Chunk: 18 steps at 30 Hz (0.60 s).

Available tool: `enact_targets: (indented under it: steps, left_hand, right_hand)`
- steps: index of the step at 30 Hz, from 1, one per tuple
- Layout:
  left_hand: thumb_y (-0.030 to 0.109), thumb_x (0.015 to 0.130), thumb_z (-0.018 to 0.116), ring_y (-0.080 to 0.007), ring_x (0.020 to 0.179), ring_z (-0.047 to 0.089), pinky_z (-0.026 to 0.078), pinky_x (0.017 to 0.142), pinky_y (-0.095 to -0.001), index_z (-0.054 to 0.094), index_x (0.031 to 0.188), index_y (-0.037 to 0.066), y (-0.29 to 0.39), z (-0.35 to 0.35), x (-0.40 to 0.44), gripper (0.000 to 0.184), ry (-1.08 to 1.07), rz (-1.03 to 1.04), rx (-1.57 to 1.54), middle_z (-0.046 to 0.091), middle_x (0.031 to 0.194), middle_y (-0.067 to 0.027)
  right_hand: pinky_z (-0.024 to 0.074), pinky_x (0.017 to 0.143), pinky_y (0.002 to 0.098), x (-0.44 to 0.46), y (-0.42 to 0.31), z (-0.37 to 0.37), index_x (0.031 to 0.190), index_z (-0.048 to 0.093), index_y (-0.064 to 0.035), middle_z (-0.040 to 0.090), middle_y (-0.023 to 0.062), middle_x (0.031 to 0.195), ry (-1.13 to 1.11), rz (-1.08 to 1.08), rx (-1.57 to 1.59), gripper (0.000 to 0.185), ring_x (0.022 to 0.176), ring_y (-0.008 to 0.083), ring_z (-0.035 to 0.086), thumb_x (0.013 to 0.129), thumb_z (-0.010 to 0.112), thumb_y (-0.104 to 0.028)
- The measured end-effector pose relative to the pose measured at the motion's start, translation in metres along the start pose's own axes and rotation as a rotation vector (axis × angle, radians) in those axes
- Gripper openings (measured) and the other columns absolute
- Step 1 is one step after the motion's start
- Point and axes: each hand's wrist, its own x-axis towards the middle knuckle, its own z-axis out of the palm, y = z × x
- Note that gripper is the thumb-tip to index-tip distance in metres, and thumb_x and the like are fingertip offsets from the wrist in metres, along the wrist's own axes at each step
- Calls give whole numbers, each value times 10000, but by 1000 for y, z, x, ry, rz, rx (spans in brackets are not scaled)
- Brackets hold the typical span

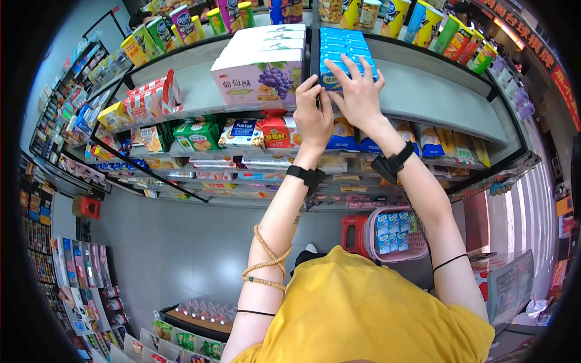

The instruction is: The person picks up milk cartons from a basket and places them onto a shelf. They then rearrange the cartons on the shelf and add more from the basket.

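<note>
Several blue cartons (342, 45) stand in neat rows on the upper shelf, just right of a dark divider. My right hand (356, 91) lies over the front cartons, its fingers spread and touching them, holding nothing. Beside it, at the shelf's front edge near the divider, is my left hand (313, 115). Its fingers are bent toward the thumb around something I cannot make out. Left of the divider, a row of purple-white boxes with grapes printed on the front (260, 75) sits close to my left hand.
Canisters (396, 17) line the top shelf. Red-and-white striped packs (145, 100) stand at the left, and bagged snacks (242, 133) fill the lower shelf. On the floor, a pink basket (417, 249) holds more blue cartons beside a red stool (354, 233).
</note>
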Motion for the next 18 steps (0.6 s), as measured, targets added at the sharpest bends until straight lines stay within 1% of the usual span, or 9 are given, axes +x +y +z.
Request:
enact_targets:
  steps: [2, 3, 5, 6, 9, 11, 13, 14, 18]
  left_hand:
    - [-12, 937, 669, -370, 1043, 676, 564, 836, -406, 563, 1093, 25, -1, 1, 1, 193, 0, -1, 5, 669, 1178, -187]
    - [15, 935, 674, -368, 1018, 692, 585, 750, -412, 580, 1088, 38, -4, 2, 1, 181, 25, 29, 12, 666, 1218, -172]
    - [6, 935, 671, -373, 1018, 688, 580, 763, -413, 578, 1087, 36, -4, 4, 3, 181, 45, 56, 6, 667, 1215, -176]
    - [2, 935, 670, -376, 1018, 686, 577, 769, -414, 578, 1087, 35, -5, 4, 1, 180, 45, 63, 2, 668, 1214, -178]
    - [-23, 938, 656, -391, 1024, 675, 563, 804, -415, 575, 1083, 14, -13, 13, -3, 170, 82, 88, -34, 662, 1194, -207]
    - [-24, 941, 653, -402, 1034, 663, 546, 836, -418, 575, 1071, -2, -12, 10, -3, 153, 60, 76, -58, 656, 1183, -220]
    - [-7, 952, 651, -373, 1046, 655, 533, 870, -404, 570, 1067, -10, -9, 7, -1, 141, 29, 93, -38, 654, 1189, -209]
    - [5, 958, 653, -347, 1067, 647, 520, 912, -397, 564, 1065, -15, -9, 6, -2, 140, 17, 81, -45, 653, 1193, -201]
    - [30, 972, 649, -331, 1057, 635, 507, 905, -387, 567, 1071, -21, -11, 9, -4, 138, 25, 88, -62, 652, 1195, -194]
  right_hand:
    - [290, 1040, 625, 1, -8, -21, 1435, 560, -293, 543, 87, 1432, 92, 18, 68, 581, 1328, 380, 440, 880, 724, -245]
    - [295, 1066, 553, 2, -15, -47, 1451, 551, -225, 559, 102, 1403, 108, -7, 106, 560, 1283, 369, 478, 905, 671, -208]
    - [390, 1026, 457, 3, -26, -108, 1433, 567, -129, 584, 146, 1355, 67, -81, 521, 546, 1216, 340, 544, 899, 681, -117]
    - [478, 916, 404, 4, -34, -131, 1356, 601, -45, 635, 168, 1212, 179, -229, 692, 498, 1051, 346, 614, 865, 678, -29]
    - [457, 761, 374, -12, -63, -198, 1173, 629, -65, 657, 128, 1097, 115, -392, 966, 280, 917, 294, 611, 920, 682, -173]
    - [443, 658, 354, -27, -77, -225, 1051, 648, -78, 671, 101, 1020, 118, -390, 1019, 216, 829, 258, 609, 956, 684, -268]
    - [426, 651, 335, -40, -85, -231, 1021, 654, -102, 667, 84, 999, 208, -380, 1005, 244, 821, 239, 598, 996, 641, -345]
    - [421, 650, 329, -48, -88, -246, 1015, 658, -111, 663, 83, 991, 142, -284, 963, 257, 817, 231, 592, 1002, 625, -366]
    - [419, 649, 329, -52, -88, -277, 1002, 667, -131, 652, 91, 970, -48, -81, 874, 270, 793, 211, 572, 987, 638, -399]
